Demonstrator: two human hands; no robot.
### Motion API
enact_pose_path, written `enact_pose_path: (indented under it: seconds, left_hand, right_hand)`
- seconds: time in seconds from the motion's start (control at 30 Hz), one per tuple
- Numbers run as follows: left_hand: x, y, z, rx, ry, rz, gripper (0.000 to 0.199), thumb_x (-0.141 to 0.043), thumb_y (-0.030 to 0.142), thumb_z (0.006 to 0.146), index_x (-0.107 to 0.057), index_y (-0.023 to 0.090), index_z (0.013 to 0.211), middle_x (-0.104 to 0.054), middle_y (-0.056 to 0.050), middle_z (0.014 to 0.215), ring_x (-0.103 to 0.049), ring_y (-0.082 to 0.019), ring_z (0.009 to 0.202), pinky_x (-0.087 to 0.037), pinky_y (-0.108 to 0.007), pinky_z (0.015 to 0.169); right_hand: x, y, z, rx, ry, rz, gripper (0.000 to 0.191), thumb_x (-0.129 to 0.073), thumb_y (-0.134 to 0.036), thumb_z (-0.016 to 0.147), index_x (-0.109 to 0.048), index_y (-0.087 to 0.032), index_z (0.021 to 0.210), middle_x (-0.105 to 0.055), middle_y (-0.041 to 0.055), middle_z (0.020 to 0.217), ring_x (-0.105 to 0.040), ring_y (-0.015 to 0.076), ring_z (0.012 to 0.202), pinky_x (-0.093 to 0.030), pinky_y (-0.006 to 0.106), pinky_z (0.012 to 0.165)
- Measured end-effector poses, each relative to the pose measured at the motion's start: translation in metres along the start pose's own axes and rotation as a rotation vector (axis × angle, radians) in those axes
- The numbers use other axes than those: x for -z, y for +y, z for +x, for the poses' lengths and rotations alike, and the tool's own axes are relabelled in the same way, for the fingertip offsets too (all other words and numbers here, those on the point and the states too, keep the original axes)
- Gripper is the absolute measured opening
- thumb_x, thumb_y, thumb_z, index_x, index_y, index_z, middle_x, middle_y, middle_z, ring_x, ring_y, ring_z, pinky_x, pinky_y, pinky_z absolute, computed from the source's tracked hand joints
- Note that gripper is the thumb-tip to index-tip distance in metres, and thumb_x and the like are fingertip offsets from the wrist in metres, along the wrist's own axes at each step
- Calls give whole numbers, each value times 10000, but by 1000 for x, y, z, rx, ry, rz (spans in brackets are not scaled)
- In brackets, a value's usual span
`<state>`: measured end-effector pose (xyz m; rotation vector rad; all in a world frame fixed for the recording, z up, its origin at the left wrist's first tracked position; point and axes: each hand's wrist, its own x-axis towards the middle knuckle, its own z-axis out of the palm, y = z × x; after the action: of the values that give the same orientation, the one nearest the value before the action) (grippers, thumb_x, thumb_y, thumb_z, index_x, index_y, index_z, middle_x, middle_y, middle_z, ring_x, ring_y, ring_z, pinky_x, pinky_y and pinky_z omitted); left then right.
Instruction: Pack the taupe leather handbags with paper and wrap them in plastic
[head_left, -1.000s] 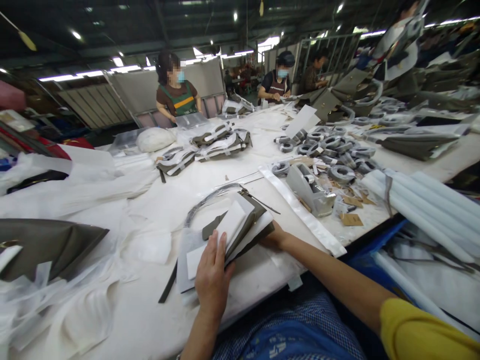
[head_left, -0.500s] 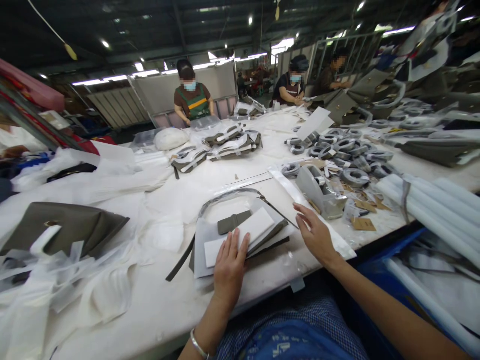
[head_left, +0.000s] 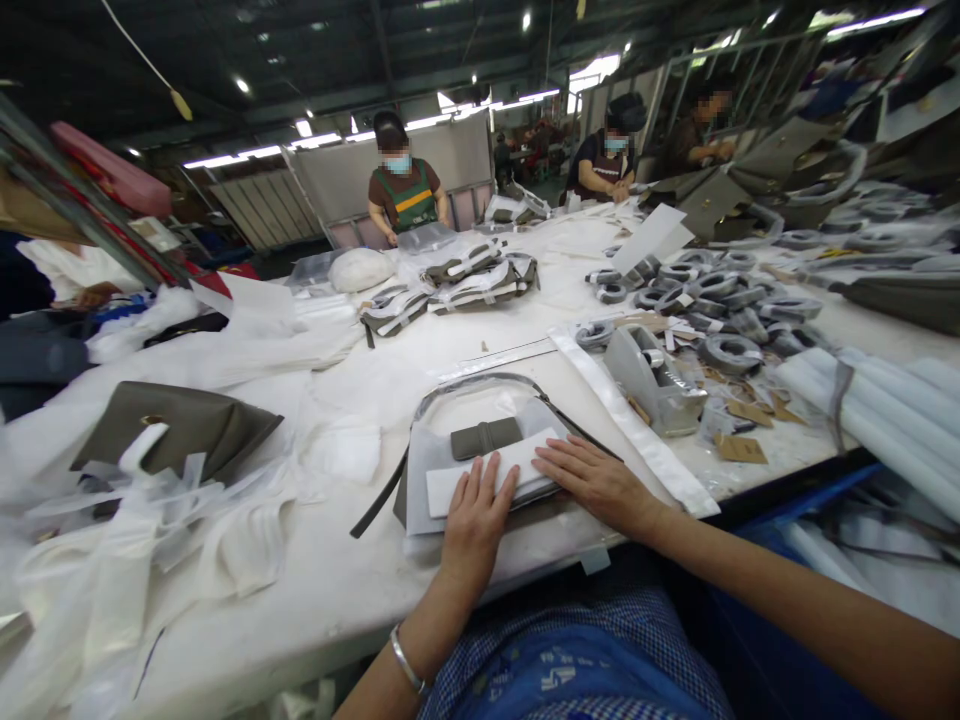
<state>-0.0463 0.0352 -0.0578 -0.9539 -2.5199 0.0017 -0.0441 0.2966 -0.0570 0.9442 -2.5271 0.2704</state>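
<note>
A grey-green bag partly covered with translucent wrap (head_left: pixel 420 450) lies flat on the white table (head_left: pixel 322 590), its wrapped handle arching away from me. On top rests a white padded strip (head_left: pixel 442 488), just below a small dark green flap piece (head_left: pixel 485 438). My left hand (head_left: pixel 480 510) lies on the strip's left part with fingers spread. My right hand (head_left: pixel 592 480) lies flat over the strip's right end, fingers stretched out. A dark strap (head_left: pixel 379 500) sticks out at the bag's left side.
Another green bag (head_left: pixel 180 425) with white wrapping lies at the left. Wrapped coiled straps (head_left: pixel 727 352), a tape dispenser (head_left: pixel 652 385) and brown tags (head_left: pixel 741 448) are at the right. White foam rolls (head_left: pixel 892 430) sit at the right edge. People work across the table.
My right hand has moved left from beside the bag onto its right part. The white strip now lies flatter across the bag. The camera view has shifted slightly left.
</note>
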Motion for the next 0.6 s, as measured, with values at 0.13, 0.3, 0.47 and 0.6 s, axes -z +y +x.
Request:
enact_pose_path:
  seconds: [0.13, 0.3, 0.47, 0.6]
  left_hand:
    - [15, 6, 14, -56, -129, 40, 561, -587, 240, 918, -410, 177, 1448, -291, -93, 1575, -308, -316, 1435, -439, -562, 1082]
    - [14, 14, 24, -78, -164, -3, 575, -533, 399, 953, -382, 169, 1458, -329, -101, 1558, -285, -275, 1449, -391, -624, 1095]
    - [-7, 19, 12, -31, -21, 15, 528, -457, 333, 997, -311, 249, 1498, -313, -54, 1567, -261, -235, 1461, -388, -578, 1114]
    - [-12, 22, 9, -19, 26, 27, 536, -472, 309, 991, -312, 250, 1499, -327, -58, 1561, -273, -245, 1456, -393, -567, 1113]
  right_hand:
    - [-10, -3, -6, -33, 28, 28, 558, -502, -126, 955, -396, -281, 1480, -534, 54, 1446, -461, 242, 1369, -417, 510, 1140]
    - [-1, -7, -5, -78, 2, 99, 531, -517, -150, 947, -439, -255, 1461, -534, 64, 1446, -462, 248, 1368, -400, 496, 1152]
    - [35, 6, 30, -192, -158, 279, 322, -489, -369, 981, -677, -233, 1204, -691, 63, 1228, -633, 211, 1145, -512, 379, 1017]
    - [35, 36, 85, -167, -224, 212, 293, -479, -306, 977, -700, -225, 1152, -696, 80, 1215, -594, 230, 1198, -407, 426, 1089]
